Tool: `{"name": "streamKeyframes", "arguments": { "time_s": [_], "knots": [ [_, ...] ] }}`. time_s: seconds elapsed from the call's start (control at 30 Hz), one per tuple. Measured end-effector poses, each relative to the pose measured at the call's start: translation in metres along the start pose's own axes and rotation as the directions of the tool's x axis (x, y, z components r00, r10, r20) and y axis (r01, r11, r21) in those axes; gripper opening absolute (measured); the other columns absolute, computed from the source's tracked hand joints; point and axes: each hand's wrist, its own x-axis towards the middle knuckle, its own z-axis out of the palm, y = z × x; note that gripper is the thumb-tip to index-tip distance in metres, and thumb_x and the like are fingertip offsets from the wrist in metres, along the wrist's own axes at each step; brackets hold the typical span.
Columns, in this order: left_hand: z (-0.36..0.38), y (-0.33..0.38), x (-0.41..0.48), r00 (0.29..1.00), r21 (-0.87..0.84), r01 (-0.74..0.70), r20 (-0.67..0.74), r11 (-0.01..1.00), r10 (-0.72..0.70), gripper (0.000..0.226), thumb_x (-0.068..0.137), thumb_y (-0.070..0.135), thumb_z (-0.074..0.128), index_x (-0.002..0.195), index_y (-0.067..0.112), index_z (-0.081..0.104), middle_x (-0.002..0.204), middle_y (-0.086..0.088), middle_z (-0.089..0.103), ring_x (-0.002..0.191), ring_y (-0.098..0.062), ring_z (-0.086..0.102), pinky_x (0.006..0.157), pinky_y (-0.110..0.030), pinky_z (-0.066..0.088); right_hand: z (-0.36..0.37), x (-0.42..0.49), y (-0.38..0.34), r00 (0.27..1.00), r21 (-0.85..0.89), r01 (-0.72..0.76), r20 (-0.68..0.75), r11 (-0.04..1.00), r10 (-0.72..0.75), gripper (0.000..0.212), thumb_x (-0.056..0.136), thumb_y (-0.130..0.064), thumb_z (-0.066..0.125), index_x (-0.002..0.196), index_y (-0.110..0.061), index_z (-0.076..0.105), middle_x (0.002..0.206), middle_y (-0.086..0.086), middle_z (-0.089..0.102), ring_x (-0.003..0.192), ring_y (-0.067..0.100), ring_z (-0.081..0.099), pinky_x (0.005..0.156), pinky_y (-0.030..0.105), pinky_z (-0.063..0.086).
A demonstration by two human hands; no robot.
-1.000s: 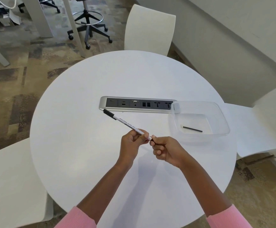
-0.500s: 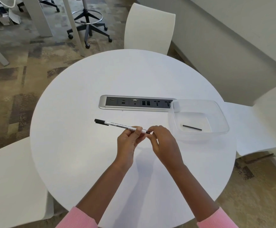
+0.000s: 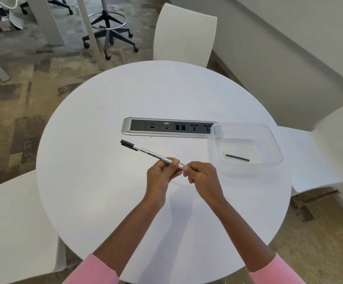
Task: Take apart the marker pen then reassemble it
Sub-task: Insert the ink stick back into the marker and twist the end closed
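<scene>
Left grip [image 3: 162, 173] was curled round the white barrel of the marker pen [image 3: 151, 153], which was held just above the middle of the bench [image 3: 105, 201], black cap aimed toward the far left edge. Right grip [image 3: 202, 177] was pinched on the pen's near end. A thin black rod [image 3: 237, 157] was seen lying in the clear tray [image 3: 271, 146] by the right edge.

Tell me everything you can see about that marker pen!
The marker pen is thin, with a white, plastic-looking barrel printed with black labels and a black cap on its far end. It slants away to the left over the white table. The left hand grips the barrel's near part; the right hand pinches the near end, hiding what is there.
</scene>
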Motion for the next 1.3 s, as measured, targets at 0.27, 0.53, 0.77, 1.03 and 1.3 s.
{"name": "streamKeyframes", "arguments": {
  "time_s": [0.27, 0.53, 0.77, 1.03, 1.3],
  "knots": [
    [-0.001, -0.001, -0.003, 0.997, 0.116, -0.036, 0.069, 0.993, 0.028, 0.012, 0.086, 0.005, 0.058, 0.074, 0.007, 0.061, 0.061, 0.003, 0.069, 0.059, -0.012, 0.065, 0.071, -0.020, 0.055, -0.012, 0.003, 0.001, 0.841, 0.397, -0.528, 0.367, 0.751, 0.397, 0.029, 0.090, -0.004, 0.045, 0.063, -0.006, 0.057, 0.047, -0.003, 0.046, 0.039, 0.007, 0.040, 0.040, 0.013, 0.031],
    [0.001, -0.003, -0.002, 0.997, 0.008, 0.021, -0.074, 1.000, -0.020, 0.017, 0.087, 0.008, 0.058, 0.072, 0.006, 0.064, 0.061, 0.002, 0.067, 0.063, -0.013, 0.068, 0.071, -0.019, 0.056, -0.002, -0.002, 0.001, 0.997, -0.097, -0.058, 0.054, 0.994, 0.064, 0.035, 0.096, -0.025, 0.041, 0.072, -0.007, 0.059, 0.058, 0.007, 0.053, 0.056, 0.019, 0.048, 0.055, 0.027, 0.037],
    [0.001, -0.004, 0.000, 0.988, -0.088, 0.048, -0.139, 0.995, -0.060, 0.016, 0.087, 0.009, 0.058, 0.073, 0.007, 0.064, 0.059, 0.004, 0.066, 0.064, -0.009, 0.065, 0.067, -0.014, 0.054, 0.009, -0.004, 0.027, 0.905, -0.544, 0.351, -0.012, 0.762, -0.426, 0.023, 0.087, -0.029, 0.046, 0.089, -0.010, 0.059, 0.071, 0.006, 0.058, 0.068, 0.022, 0.053, 0.056, 0.026, 0.042],
    [0.004, -0.003, 0.003, 0.992, -0.135, 0.068, -0.095, 0.989, -0.081, 0.014, 0.089, 0.010, 0.056, 0.077, 0.007, 0.063, 0.058, 0.005, 0.065, 0.063, -0.006, 0.064, 0.068, -0.014, 0.055, 0.010, 0.005, 0.021, 0.863, -0.591, 0.388, -0.037, 0.707, -0.504, 0.030, 0.087, -0.021, 0.040, 0.071, -0.003, 0.058, 0.062, 0.010, 0.050, 0.058, 0.023, 0.043, 0.053, 0.030, 0.034],
    [0.001, -0.002, 0.009, 0.999, 0.001, 0.033, -0.035, 0.999, -0.033, 0.013, 0.088, 0.008, 0.056, 0.077, 0.007, 0.062, 0.062, 0.004, 0.065, 0.064, -0.006, 0.065, 0.076, -0.018, 0.056, 0.009, 0.005, 0.009, 0.996, -0.048, 0.048, -0.066, 0.998, -0.052, 0.037, 0.086, -0.012, 0.055, 0.049, -0.017, 0.051, 0.051, -0.003, 0.047, 0.054, 0.010, 0.042, 0.052, 0.022, 0.031]
  ]
}}
